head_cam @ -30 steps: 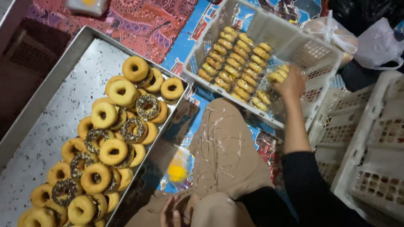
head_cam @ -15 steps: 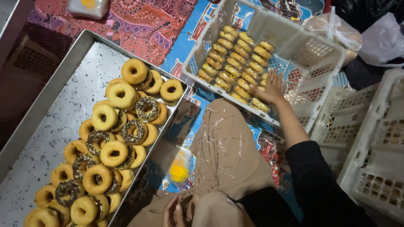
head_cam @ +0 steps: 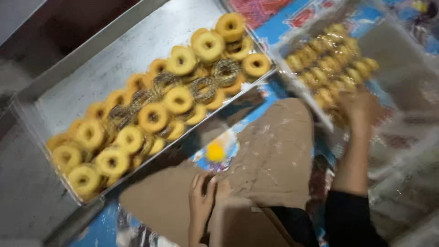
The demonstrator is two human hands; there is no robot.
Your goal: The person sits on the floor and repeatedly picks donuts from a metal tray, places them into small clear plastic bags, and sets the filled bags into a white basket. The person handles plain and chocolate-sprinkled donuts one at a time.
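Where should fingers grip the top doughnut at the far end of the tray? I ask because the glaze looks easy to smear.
Take the top doughnut by its outer sides, coming from above. It lies flat with its glazed face up on the heap in the metal tray, so its rim looks reachable.

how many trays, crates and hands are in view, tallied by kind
Metal tray of ring doughnuts: 1
Plastic crate of doughnuts, blurred: 1
Left hand resting on the lap: 1
Right hand at the crate: 1
Total: 4
The doughnuts are piled up and blurred, so they cannot be counted.
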